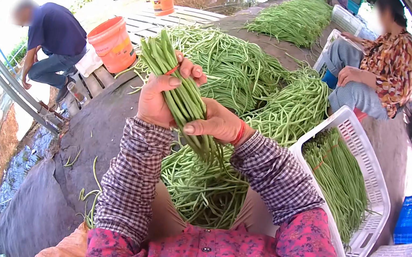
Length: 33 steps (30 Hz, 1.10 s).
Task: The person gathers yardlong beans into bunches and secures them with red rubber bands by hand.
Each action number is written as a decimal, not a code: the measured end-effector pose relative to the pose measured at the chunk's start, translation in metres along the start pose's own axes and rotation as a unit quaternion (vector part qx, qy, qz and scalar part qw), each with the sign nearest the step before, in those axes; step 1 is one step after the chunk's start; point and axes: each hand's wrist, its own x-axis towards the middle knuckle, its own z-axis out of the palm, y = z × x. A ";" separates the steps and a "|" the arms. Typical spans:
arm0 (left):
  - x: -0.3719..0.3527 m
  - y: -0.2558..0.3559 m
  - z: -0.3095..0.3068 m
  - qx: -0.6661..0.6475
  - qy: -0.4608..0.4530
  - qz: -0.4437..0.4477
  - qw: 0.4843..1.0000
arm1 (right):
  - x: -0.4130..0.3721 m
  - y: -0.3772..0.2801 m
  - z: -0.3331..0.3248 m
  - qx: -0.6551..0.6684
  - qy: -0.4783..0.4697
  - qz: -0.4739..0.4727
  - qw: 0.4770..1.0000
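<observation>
A bundle of long green beans (184, 102) is held slantwise in front of my chest, in both of my hands. My left hand (158, 100) wraps round its upper part, thumb on the near side and fingers curled over the far side. A red band (172, 70) crosses the bundle between that thumb and fingers. Lower down, my right hand (220, 122) is closed on the beans with its thumb pressed along them. Beneath the bundle, loose long beans (201, 190) lie heaped between my knees, and a larger pile (222, 66) spreads out beyond.
On my right stands a white plastic crate (382, 199) with bundled beans (338, 178) inside. Blue crates (411, 220) are at the far right. Orange buckets (112, 46) stand ahead left. One person (390, 67) sits at right; another (59, 30) crouches at left by a metal rail (12, 82).
</observation>
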 end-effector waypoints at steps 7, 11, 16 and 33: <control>-0.014 0.010 -0.008 0.256 0.104 -0.087 0.957 | -0.012 0.000 -0.001 -0.075 0.088 -0.022 0.993; -0.024 -0.002 -0.009 0.237 0.138 -0.087 0.958 | -0.019 0.007 0.002 -0.127 0.081 0.004 0.989; -0.025 -0.002 0.000 0.227 0.141 -0.043 0.963 | -0.019 0.021 0.018 -0.209 0.090 -0.018 0.974; -0.029 -0.016 0.007 0.288 0.138 -0.061 0.946 | -0.034 0.009 0.017 -0.364 0.183 -0.072 0.910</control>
